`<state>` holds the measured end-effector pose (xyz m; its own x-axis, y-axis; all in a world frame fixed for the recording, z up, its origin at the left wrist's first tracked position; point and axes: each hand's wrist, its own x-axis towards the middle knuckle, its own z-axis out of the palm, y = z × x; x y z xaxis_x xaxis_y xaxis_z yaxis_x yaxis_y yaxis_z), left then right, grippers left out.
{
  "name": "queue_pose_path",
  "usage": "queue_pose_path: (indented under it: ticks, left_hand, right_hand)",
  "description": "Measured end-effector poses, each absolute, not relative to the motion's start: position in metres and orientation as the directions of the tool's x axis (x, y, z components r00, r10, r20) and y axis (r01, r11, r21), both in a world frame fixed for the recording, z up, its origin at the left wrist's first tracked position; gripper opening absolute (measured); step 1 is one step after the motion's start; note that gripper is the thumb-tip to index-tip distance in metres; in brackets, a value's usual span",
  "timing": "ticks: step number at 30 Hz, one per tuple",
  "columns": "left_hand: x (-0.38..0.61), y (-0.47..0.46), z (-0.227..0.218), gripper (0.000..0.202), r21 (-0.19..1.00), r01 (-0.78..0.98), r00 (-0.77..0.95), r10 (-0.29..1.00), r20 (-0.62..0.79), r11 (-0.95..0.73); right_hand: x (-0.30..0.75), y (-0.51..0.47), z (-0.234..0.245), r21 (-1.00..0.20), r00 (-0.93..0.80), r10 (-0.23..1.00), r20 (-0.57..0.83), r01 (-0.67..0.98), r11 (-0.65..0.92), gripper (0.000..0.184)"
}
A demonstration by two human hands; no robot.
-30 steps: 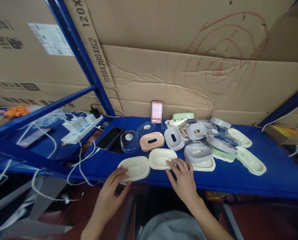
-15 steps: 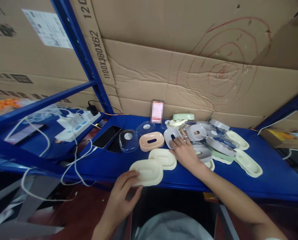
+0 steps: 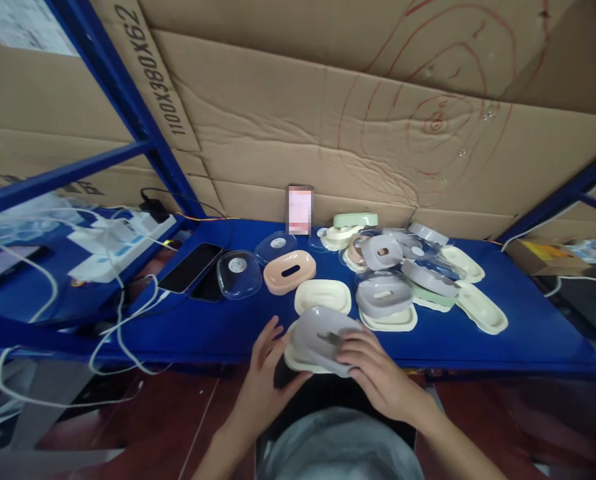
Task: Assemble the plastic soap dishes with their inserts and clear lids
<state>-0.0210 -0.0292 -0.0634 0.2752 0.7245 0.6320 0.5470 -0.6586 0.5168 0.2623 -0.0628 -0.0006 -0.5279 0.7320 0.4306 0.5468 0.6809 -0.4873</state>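
Note:
My right hand (image 3: 381,373) is closed on a grey oval cover (image 3: 311,327) with a slot in its middle, fingers over its right end. Beneath that cover, a cream oval tray (image 3: 292,359) shows along its left and lower edges. My left hand (image 3: 261,377) holds this tray at its left end, thumb low and fingers curved apart. Both pieces are at the table's front edge, the cover tilted over the tray. Just behind lies another cream tray (image 3: 323,293). A peach cover (image 3: 289,270) with a slot sits behind it to the left.
Grey covers (image 3: 384,293), clear lids (image 3: 239,273) and cream trays (image 3: 483,308) lie on the blue table (image 3: 528,340). A lit phone (image 3: 301,210) leans on the cardboard (image 3: 258,147). Left are a dark phone (image 3: 191,267), white cables and a power strip (image 3: 121,247).
My right hand has taken the grey cover from beside the peach one and brought it over the cream tray. My left hand has shifted slightly right with the tray.

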Motion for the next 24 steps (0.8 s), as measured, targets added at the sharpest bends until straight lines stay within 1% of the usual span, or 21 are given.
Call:
queue_pose_path:
  ticks: [3, 5, 6, 7, 8, 10, 11, 13, 15, 18, 21, 24]
  left_hand:
    - [-0.026, -0.023, -0.059, 0.062, 0.394, 0.614, 0.401, 0.700, 0.591, -0.684]
    - [-0.030, -0.022, -0.057, 0.053, 0.338, 0.634, 0.435, 0.682, 0.588, -0.695]
    - [-0.032, -0.021, -0.057, 0.048, 0.329, 0.636, 0.430, 0.675, 0.600, -0.698]
    - [-0.033, -0.021, -0.057, 0.042, 0.331, 0.634, 0.417, 0.669, 0.615, -0.699]
    - [-0.034, -0.022, -0.058, 0.036, 0.340, 0.634, 0.399, 0.670, 0.626, -0.695]
    - [-0.034, -0.022, -0.059, 0.029, 0.370, 0.634, 0.370, 0.686, 0.626, -0.679]
    - [-0.034, -0.022, -0.059, 0.028, 0.384, 0.632, 0.368, 0.697, 0.615, -0.673]
    - [-0.034, -0.020, -0.058, 0.028, 0.405, 0.631, 0.382, 0.719, 0.581, -0.662]
    - [-0.035, -0.018, -0.055, 0.030, 0.414, 0.635, 0.399, 0.736, 0.546, -0.652]
    - [-0.038, -0.014, -0.048, 0.033, 0.440, 0.638, 0.402, 0.761, 0.509, -0.632]
    - [-0.037, -0.011, -0.045, 0.036, 0.469, 0.629, 0.399, 0.775, 0.490, -0.620]
    - [-0.035, -0.012, -0.047, 0.033, 0.477, 0.623, 0.397, 0.776, 0.490, -0.620]
  right_hand:
    - [0.256, -0.055, -0.003, -0.454, -0.584, 0.701, 0.409, 0.536, 0.712, 0.030]
    - [0.254, -0.047, -0.002, -0.459, -0.604, 0.692, 0.396, 0.523, 0.719, 0.030]
    - [0.252, -0.044, -0.001, -0.465, -0.614, 0.689, 0.385, 0.516, 0.720, 0.028]
    - [0.251, -0.042, -0.001, -0.465, -0.624, 0.686, 0.375, 0.514, 0.721, 0.025]
    - [0.250, -0.040, -0.002, -0.454, -0.632, 0.683, 0.366, 0.519, 0.724, 0.027]
    - [0.246, -0.037, -0.004, -0.404, -0.642, 0.675, 0.363, 0.544, 0.735, 0.037]
    - [0.244, -0.037, -0.005, -0.376, -0.644, 0.672, 0.365, 0.559, 0.739, 0.038]
    - [0.240, -0.035, -0.008, -0.342, -0.643, 0.670, 0.371, 0.577, 0.742, 0.031]
    - [0.237, -0.033, -0.011, -0.325, -0.637, 0.670, 0.382, 0.586, 0.743, 0.028]
    - [0.234, -0.029, -0.014, -0.293, -0.618, 0.674, 0.404, 0.611, 0.735, 0.029]
    - [0.231, -0.025, -0.014, -0.270, -0.614, 0.682, 0.397, 0.632, 0.726, 0.031]
    - [0.229, -0.025, -0.014, -0.222, -0.621, 0.689, 0.373, 0.662, 0.716, 0.032]
